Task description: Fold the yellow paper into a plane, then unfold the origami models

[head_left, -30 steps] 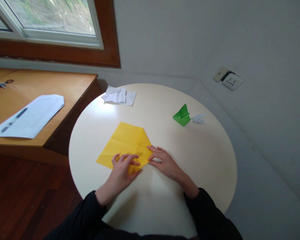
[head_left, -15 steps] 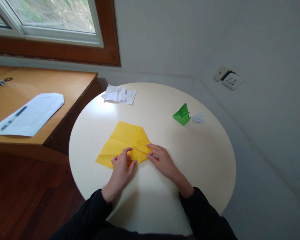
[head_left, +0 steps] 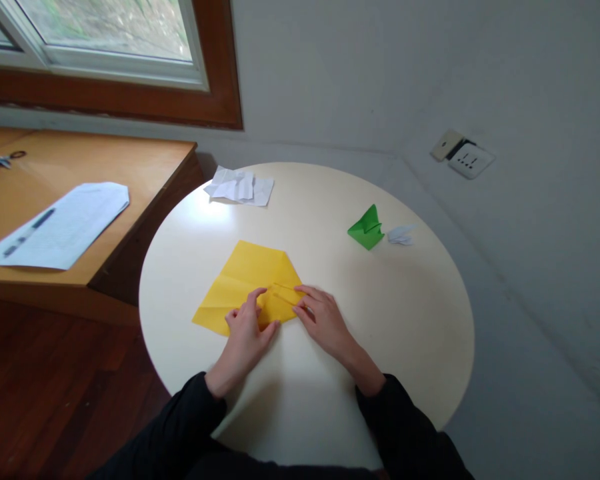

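A yellow sheet of paper (head_left: 245, 270) lies on the round white table, partly folded, with crease lines across its left part and narrow folded layers at its right end. My left hand (head_left: 246, 339) is on the near side of the paper, index finger bent onto the folded part and thumb at the near edge; its other fingers are curled. With thumb and fingers, my right hand (head_left: 325, 323) grips the right end of the paper. The paper beneath my left hand is hidden.
Toward the right back of the white table (head_left: 405, 320) sit a green folded paper (head_left: 367, 230) and a small white folded paper (head_left: 401, 235). Creased white papers (head_left: 240, 187) lie at its far edge. A wooden desk (head_left: 150, 160) at left holds white sheets (head_left: 85, 220), a pen (head_left: 29, 232) and scissors (head_left: 0, 161).
My left thumb has slid slightly right along the near edge of the yellow paper. Both hands stay on the sheet, and the whole view has shifted a little.
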`<state>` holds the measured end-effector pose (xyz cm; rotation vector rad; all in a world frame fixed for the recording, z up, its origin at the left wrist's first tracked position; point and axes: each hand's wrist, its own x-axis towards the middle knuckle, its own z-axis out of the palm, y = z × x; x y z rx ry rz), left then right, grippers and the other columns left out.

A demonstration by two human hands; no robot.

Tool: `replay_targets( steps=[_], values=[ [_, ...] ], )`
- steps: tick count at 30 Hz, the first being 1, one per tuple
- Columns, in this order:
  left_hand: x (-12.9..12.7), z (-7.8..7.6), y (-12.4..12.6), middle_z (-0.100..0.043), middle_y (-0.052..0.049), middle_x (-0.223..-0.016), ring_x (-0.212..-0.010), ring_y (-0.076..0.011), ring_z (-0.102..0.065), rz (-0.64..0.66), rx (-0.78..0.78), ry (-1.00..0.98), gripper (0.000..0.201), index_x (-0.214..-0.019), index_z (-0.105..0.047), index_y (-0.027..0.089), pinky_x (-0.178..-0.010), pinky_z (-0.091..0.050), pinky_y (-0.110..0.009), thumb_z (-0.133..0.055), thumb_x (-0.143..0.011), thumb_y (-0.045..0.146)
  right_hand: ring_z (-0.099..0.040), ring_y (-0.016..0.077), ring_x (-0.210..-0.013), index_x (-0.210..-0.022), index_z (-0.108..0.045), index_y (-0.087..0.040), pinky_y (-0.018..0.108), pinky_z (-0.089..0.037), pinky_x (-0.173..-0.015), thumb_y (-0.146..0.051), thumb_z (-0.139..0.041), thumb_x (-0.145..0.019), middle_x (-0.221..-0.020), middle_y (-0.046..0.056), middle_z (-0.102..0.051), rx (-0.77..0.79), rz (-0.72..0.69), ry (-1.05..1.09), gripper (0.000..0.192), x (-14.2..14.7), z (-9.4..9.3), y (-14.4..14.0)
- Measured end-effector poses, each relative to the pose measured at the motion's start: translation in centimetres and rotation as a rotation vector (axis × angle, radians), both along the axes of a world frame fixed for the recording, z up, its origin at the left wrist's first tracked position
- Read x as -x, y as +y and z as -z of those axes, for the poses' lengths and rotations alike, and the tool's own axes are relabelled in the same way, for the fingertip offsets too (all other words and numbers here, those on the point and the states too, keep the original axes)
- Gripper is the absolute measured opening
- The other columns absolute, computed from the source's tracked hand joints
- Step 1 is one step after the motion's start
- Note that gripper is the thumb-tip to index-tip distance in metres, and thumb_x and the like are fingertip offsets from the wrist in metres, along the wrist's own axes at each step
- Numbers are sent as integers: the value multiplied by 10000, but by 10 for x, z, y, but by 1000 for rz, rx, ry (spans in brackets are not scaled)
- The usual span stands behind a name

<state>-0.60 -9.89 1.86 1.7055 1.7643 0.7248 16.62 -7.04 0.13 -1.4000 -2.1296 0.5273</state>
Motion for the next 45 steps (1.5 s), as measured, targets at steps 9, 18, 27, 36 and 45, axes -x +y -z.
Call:
replay_targets(
  steps=[9, 18, 27, 36, 45],
  values=[
    [1, 1, 2, -609, -29, -855, -904, -239, -589, -7, 21, -64, 479, -1173, -457, 212, -889, -330, -445, -580, -711, 249, -529, 223, -1112, -770, -603, -205, 421, -377, -915, -198, -498, -860, -1176, 84, -605, 23, -15, -59, 139, 1, -5, -1],
    [0, 2, -1, -618, -33, -820, -845, -234, -596, -11, -25, 36, 466, -1207, -431, 168, -855, -347, -447, -546, -762, 243, -517, 221, -1126, -810, -607, -207, 421, -378, -918, -205, -469, -883, -1184, 89, -597, -4, -15, -102, 156, 3, -5, -2],
    [2, 4, -29, -568, -147, -1151, -1072, -279, -495, 197, -466, 414, 352, -1106, -582, 185, -898, -374, -458, -450, -791, 98, -497, 237, -1153, -832, -599, -218, 437, -376, -925, -210, -462, -884, -1189, 95, -587, -29, 6, -119, 147, 6, -6, -3],
    [14, 13, -23, -582, -121, -1167, -1077, -253, -529, 146, -428, 171, 466, -1257, -444, 195, -926, -416, -440, -525, -798, 187, -489, 210, -1196, -876, -614, -229, 442, -329, -990, -230, -519, -850, -1254, 84, -576, 19, -105, -28, 99, -6, -5, -4],
    [25, 12, -12, -613, -98, -1127, -1030, -253, -550, 337, -381, 282, 377, -930, -671, 218, -899, -366, -450, -515, -656, 10, -438, 186, -1264, -872, -665, -252, 469, -245, -1063, -187, -566, -820, -1306, 88, -543, 100, -225, -16, 129, -16, -8, -4]
  ],
)
